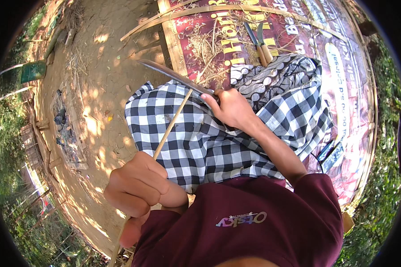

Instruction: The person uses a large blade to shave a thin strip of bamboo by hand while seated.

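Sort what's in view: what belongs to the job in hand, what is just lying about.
In the job:
- long-bladed knife, in the right hand
- thin wooden stick, in the left hand
- checked cloth over the lap, probably

Lying about:
- two wooden-handled knives, perhaps spares
- pale curled shavings, likely waste

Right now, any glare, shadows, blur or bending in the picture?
Head view: sunlight and shade dapple the dirt ground; glare seems to pale the printed banner toward the right; fisheye distortion bows its right edge; the knife looks in focus.
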A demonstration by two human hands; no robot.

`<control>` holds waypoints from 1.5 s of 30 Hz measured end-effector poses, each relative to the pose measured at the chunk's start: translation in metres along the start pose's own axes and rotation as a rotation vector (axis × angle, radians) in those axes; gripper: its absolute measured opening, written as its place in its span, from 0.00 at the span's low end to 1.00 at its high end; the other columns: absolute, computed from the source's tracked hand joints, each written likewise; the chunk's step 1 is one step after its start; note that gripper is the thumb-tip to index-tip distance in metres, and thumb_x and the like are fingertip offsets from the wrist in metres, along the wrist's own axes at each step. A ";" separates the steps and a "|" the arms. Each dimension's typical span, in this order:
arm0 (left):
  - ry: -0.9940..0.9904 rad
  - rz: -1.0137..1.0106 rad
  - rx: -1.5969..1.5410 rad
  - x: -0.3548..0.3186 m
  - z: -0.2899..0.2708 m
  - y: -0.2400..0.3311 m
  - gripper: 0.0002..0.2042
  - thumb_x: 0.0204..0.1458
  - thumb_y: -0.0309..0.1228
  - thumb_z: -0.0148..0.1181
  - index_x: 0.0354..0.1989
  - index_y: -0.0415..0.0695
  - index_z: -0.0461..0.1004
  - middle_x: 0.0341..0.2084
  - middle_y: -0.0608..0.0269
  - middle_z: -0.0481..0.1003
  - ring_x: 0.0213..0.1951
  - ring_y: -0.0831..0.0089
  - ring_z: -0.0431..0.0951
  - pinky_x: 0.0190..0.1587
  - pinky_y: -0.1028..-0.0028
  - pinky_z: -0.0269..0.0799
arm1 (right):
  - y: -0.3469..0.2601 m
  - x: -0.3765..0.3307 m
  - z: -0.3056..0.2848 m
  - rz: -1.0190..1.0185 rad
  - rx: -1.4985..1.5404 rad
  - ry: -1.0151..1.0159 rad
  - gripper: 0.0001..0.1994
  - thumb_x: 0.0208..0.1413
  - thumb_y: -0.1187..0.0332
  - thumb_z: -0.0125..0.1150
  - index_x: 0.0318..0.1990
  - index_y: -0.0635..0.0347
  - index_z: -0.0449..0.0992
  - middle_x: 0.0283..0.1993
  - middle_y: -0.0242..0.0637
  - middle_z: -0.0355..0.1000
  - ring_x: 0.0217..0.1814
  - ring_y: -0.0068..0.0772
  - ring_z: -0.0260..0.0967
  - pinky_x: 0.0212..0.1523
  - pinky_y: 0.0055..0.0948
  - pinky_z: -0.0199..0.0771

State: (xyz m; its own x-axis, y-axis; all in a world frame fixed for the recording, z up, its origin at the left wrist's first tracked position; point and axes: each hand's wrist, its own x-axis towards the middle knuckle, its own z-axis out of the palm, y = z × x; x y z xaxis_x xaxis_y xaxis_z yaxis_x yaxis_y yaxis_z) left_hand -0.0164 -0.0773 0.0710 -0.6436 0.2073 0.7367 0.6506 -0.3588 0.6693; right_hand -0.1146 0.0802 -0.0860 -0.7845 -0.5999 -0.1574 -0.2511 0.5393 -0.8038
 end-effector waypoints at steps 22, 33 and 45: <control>0.064 -0.005 -0.012 0.001 -0.002 0.005 0.34 0.57 0.54 0.56 0.08 0.51 0.44 0.04 0.78 0.45 0.06 0.85 0.44 0.13 0.80 0.32 | -0.021 -0.020 -0.005 -0.325 0.326 -0.163 0.25 0.61 0.50 0.52 0.32 0.70 0.78 0.13 0.51 0.66 0.18 0.55 0.69 0.25 0.45 0.70; 0.136 0.028 -0.016 -0.008 -0.008 0.003 0.33 0.56 0.55 0.56 0.09 0.53 0.46 0.04 0.80 0.47 0.06 0.87 0.43 0.13 0.81 0.32 | 0.018 0.017 0.010 0.120 -0.006 -0.075 0.34 0.61 0.45 0.48 0.25 0.77 0.77 0.20 0.64 0.70 0.29 0.62 0.73 0.34 0.49 0.75; 0.196 0.045 0.022 -0.006 -0.013 0.003 0.31 0.57 0.56 0.54 0.10 0.53 0.48 0.03 0.81 0.47 0.07 0.88 0.41 0.13 0.82 0.32 | 0.043 0.051 0.028 0.163 0.220 -0.015 0.33 0.59 0.43 0.51 0.26 0.72 0.78 0.20 0.60 0.71 0.27 0.60 0.74 0.34 0.50 0.74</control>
State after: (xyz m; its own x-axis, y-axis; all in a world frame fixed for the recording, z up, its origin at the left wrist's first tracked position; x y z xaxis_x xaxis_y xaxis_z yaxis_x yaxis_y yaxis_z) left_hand -0.0160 -0.0916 0.0673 -0.6786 0.0096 0.7344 0.6876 -0.3432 0.6398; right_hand -0.1499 0.0563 -0.1448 -0.7958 -0.5248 -0.3021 0.0085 0.4892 -0.8721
